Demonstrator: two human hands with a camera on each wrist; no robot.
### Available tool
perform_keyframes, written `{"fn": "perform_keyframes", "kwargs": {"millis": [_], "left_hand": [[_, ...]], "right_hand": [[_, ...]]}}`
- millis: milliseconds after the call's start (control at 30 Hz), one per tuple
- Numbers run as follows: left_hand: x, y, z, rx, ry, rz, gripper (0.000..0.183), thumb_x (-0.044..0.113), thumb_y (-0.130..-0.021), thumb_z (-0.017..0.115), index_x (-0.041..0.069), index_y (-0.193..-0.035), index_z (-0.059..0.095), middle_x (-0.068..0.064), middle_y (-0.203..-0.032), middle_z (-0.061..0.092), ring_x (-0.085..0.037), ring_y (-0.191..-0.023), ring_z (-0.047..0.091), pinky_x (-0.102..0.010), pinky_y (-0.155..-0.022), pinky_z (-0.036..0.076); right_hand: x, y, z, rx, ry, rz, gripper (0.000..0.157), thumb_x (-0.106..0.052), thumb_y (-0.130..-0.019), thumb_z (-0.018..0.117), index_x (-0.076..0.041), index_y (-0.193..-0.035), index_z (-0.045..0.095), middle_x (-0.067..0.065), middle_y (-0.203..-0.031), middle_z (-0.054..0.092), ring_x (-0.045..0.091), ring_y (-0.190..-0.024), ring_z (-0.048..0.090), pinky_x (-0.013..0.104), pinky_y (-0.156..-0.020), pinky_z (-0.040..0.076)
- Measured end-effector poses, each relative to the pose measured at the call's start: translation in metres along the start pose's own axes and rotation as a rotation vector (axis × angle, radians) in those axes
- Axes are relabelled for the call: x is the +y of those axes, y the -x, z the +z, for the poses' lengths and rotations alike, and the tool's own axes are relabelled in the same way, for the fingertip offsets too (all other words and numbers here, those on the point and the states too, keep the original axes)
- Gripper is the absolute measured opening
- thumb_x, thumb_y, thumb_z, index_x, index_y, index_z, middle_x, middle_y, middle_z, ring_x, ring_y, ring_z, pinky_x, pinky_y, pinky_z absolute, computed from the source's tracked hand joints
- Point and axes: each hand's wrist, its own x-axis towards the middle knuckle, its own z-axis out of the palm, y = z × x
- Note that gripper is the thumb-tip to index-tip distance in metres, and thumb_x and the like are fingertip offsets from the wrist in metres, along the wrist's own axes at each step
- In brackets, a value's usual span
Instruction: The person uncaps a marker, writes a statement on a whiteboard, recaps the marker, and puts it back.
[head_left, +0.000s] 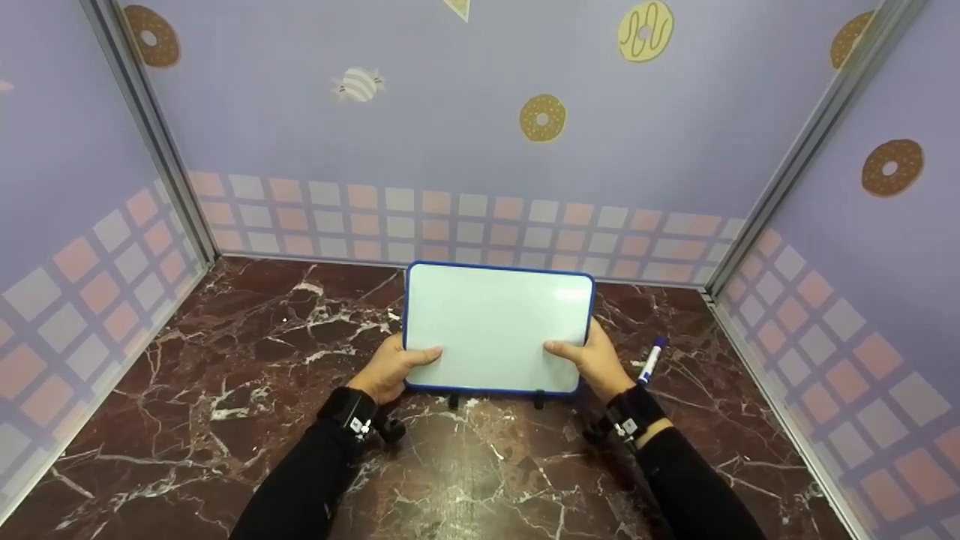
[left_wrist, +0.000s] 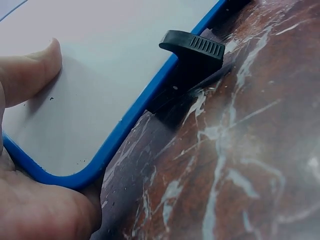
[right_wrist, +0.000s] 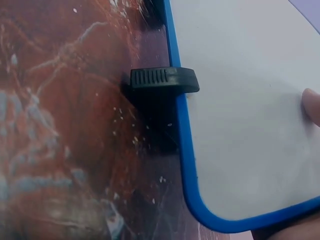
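A small whiteboard with a blue frame is held between both hands in the head view. My left hand grips its left edge, thumb on the white face and the other fingers behind. On the opposite edge my right hand grips it the same way, its thumb also on the face. Two black feet show at the board's lower edge; one black foot appears in the left wrist view, another black foot in the right wrist view. Both hands' fingers behind the board are hidden.
A marker with a purple-blue cap lies on the dark red marbled table, just right of my right hand. Purple patterned walls enclose the table at the back and both sides, joined by metal corner posts.
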Motion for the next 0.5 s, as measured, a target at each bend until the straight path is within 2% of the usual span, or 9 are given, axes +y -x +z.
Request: {"fn": "perform_keyframes", "kwargs": {"millis": [267,500], "left_hand": [[0.0006,0.0028,-0.0039,-0.021,-0.006,-0.002,0.024,0.005,-0.103,0.076,0.001,-0.126,0.074,-0.016,-0.119,0.081,-0.028,-0.106,0.08,-0.044,-0.091,0.066],[-0.0011,0.0052,-0.0049,0.0,-0.05,0.019,0.033,0.009,-0.102,0.079,-0.002,-0.132,0.071,-0.017,-0.123,0.08,-0.028,-0.109,0.08,-0.043,-0.093,0.066]], "right_hand": [[0.0,0.0057,0.0027,-0.016,-0.028,-0.014,0.082,-0.005,-0.092,0.091,0.001,-0.159,0.044,0.024,-0.139,0.065,0.033,-0.119,0.069,0.04,-0.096,0.06],[0.0015,0.0067,0.0039,-0.002,0.004,-0.024,0.08,-0.006,-0.091,0.092,0.001,-0.156,0.047,0.022,-0.135,0.065,0.031,-0.115,0.068,0.039,-0.093,0.06]]}}
